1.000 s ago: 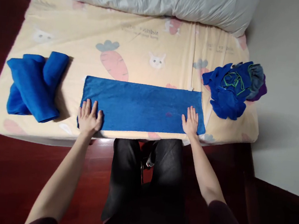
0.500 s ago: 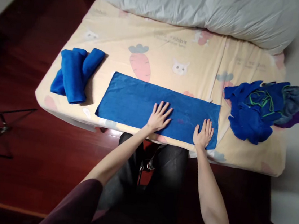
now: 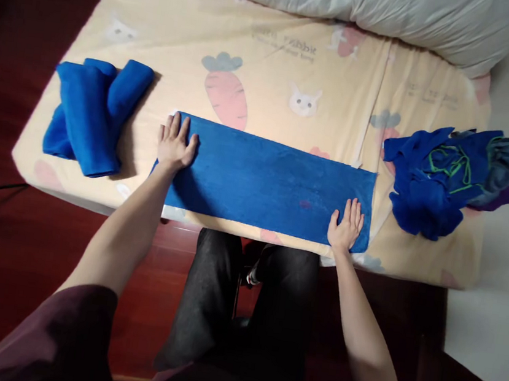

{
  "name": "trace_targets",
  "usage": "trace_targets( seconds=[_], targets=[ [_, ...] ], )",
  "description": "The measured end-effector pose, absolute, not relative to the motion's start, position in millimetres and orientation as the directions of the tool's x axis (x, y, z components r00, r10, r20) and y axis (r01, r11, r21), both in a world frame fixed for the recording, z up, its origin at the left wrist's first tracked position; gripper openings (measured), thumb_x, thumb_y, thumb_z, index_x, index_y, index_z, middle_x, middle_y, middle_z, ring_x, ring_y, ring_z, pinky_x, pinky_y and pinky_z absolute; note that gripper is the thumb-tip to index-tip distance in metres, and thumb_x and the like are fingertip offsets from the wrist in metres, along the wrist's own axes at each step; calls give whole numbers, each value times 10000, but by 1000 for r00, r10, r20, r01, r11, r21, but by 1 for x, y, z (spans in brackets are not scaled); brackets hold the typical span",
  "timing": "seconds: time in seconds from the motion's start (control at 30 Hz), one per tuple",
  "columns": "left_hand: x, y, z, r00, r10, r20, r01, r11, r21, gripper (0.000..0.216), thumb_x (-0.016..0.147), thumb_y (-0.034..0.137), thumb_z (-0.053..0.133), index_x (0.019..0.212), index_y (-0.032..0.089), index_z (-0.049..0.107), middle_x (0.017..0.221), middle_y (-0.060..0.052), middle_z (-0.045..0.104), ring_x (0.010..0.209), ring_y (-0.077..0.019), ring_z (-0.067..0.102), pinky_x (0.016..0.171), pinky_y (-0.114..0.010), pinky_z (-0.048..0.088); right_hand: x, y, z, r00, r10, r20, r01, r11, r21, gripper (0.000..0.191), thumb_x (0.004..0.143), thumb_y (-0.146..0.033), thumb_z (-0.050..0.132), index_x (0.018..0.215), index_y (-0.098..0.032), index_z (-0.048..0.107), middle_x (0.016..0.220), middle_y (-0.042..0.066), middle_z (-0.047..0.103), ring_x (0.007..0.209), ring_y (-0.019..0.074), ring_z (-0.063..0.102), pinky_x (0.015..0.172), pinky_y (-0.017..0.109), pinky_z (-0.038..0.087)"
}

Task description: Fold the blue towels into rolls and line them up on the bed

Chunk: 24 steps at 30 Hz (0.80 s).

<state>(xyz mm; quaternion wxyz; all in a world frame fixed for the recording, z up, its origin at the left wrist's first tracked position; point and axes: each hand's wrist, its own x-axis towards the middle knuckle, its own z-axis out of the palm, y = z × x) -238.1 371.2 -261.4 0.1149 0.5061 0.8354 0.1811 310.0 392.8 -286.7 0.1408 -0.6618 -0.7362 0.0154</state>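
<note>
- Left grip (image 3: 176, 144) flat and wide at ten o'clock on the blue cloth (image 3: 256, 178)
- Right grip (image 3: 346, 225) likewise at four
- Blue cloth: flat oblong, reddish spot (image 3: 305, 204) near four

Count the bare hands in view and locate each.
2: the left hand at the left end of the flat blue towel, the right hand near its front right corner. Neither is hidden.

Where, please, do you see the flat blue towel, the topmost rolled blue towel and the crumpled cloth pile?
Flat blue towel (image 3: 265, 179): head view, middle of its upper face.
Topmost rolled blue towel (image 3: 88, 119): head view, midway along its upper side.
Crumpled cloth pile (image 3: 445, 180): head view, its blue middle part.
</note>
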Motion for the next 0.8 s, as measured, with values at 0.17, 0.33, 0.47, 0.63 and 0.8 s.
trace_targets(
  seconds=[0.17,0.33,0.47,0.63,0.8],
  targets=[
    [-236,370,-269,-436,897,76,836,372,404,646,1087,409,425,1615,51,326,1755,-153,186,1626,-274,136,1309,-545,41,298,391,-280,-32,992,120,984,52,-172,618,1056,-326,290,1633,-126,378,1703,156,347,1613,280,269,1309,569,216],
    [-234,368,-273,-299,925,234,909,201,365,612,1042,340,382,1590,69,414,1723,-131,304,1620,-243,204,1318,-505,79,202,390,-264,-167,982,87,947,184,-263,631,1059,-327,336,1668,-165,308,1743,134,248,1644,319,143,1302,662,150],
    [-235,369,-272,-226,940,255,919,119,375,652,1012,398,326,1560,82,483,1674,-133,406,1584,-246,321,1309,-484,166,110,403,-257,-480,876,49,793,458,-401,620,1078,-377,387,1678,-249,296,1755,34,232,1652,236,119,1353,551,95],
    [-239,370,-274,-260,935,241,907,151,394,729,998,496,311,1579,81,459,1700,-159,343,1600,-295,282,1293,-519,207,136,444,-265,-528,849,-14,785,481,-390,636,1085,-469,378,1669,-225,319,1760,25,213,1648,208,135,1364,476,67],
    [-241,370,-277,-248,937,246,917,146,372,732,1002,499,305,1591,84,436,1710,-160,321,1605,-299,264,1290,-531,207,259,494,-270,-237,970,-49,943,217,-253,679,1089,-494,304,1693,-192,237,1766,55,185,1651,224,119,1355,517,72]
  ],
)
